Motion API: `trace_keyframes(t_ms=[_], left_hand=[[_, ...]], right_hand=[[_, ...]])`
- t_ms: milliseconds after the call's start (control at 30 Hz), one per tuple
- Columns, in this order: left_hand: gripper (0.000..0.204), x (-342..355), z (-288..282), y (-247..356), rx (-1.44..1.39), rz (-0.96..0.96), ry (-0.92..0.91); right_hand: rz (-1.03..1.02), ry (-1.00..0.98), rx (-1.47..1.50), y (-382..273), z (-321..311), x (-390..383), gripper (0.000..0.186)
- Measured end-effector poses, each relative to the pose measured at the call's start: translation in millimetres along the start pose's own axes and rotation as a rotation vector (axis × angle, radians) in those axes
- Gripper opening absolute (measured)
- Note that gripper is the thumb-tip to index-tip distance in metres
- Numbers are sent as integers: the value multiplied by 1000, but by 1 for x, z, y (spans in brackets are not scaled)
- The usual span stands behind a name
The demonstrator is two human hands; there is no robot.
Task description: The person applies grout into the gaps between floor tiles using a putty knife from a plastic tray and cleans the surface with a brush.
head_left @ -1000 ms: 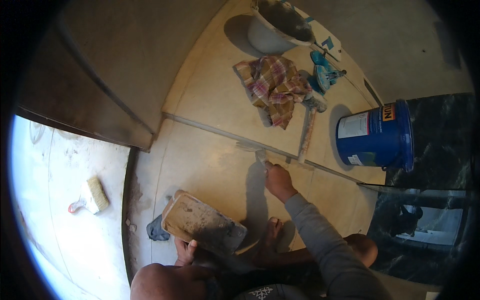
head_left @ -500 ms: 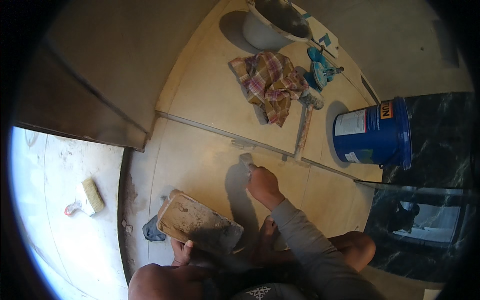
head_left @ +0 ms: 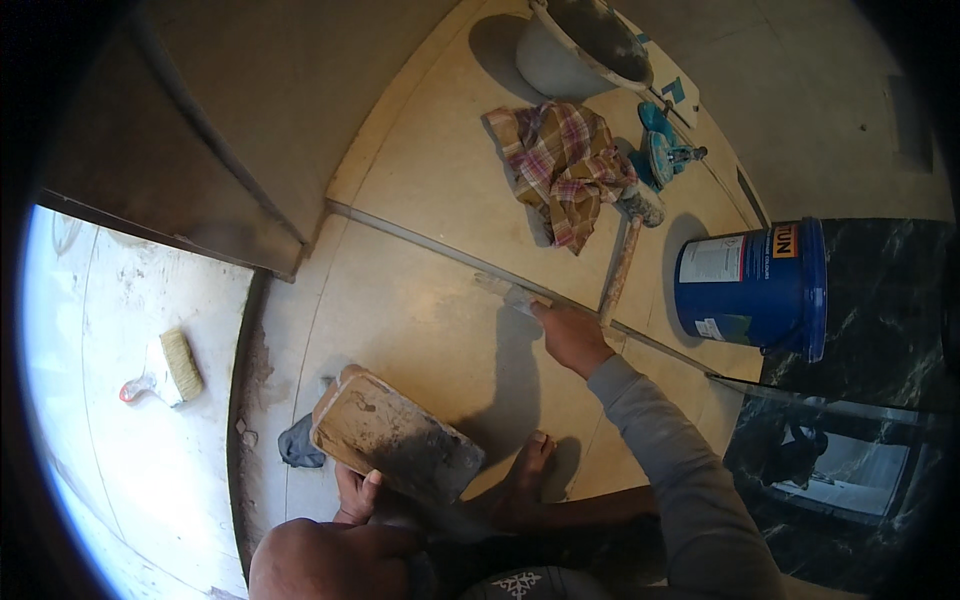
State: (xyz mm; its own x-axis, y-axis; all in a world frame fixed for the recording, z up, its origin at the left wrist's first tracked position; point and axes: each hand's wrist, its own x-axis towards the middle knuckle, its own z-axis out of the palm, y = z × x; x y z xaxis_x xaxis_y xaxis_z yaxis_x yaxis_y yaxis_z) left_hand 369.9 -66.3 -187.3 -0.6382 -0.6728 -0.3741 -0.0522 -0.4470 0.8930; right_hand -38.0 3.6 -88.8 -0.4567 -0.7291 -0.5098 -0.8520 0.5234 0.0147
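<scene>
My right hand [head_left: 575,340] is closed around the handle of a putty knife [head_left: 520,300]. Its blade lies against the beige tiled floor [head_left: 420,290], close to a dark joint line between tiles. Some smeared grey material shows on the tile just left of the blade. By my left knee, my left hand [head_left: 356,496] grips the near edge of a worn rectangular mortar tray [head_left: 395,430], thumb in sight and other fingers mostly hidden. The tray's inside is coated with greyish-brown residue, and my shadow falls over part of it.
Beyond the joint lie a plaid cloth [head_left: 570,165], a hammer [head_left: 622,265] and a turquoise tool [head_left: 662,155]. A blue bucket [head_left: 740,290] stands right, a grey basin [head_left: 565,65] at the back. A dark rag [head_left: 300,443] touches the tray's left; a wide brush [head_left: 175,368] lies far left.
My right hand and the putty knife have moved right and slightly farther from me, up to the joint. The view has shifted a little. The tray stays in my left hand.
</scene>
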Motion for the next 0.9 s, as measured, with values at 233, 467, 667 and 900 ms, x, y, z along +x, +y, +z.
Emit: trace_keyframes(t_ms=[233,467,667,900], left_hand=[[82,3,1,-1,-25,-13,-32],[85,3,0,8,-35,-33,-41],[88,3,2,3,-12,-3,-4],[87,-3,-2,-5,11,-9,33]], right_hand=[[72,-55,12,48,11,-22,28],[93,160,697,-37,8,-20,28],[287,383,567,-118,46,30,37],[409,377,534,-148,60,62,35]])
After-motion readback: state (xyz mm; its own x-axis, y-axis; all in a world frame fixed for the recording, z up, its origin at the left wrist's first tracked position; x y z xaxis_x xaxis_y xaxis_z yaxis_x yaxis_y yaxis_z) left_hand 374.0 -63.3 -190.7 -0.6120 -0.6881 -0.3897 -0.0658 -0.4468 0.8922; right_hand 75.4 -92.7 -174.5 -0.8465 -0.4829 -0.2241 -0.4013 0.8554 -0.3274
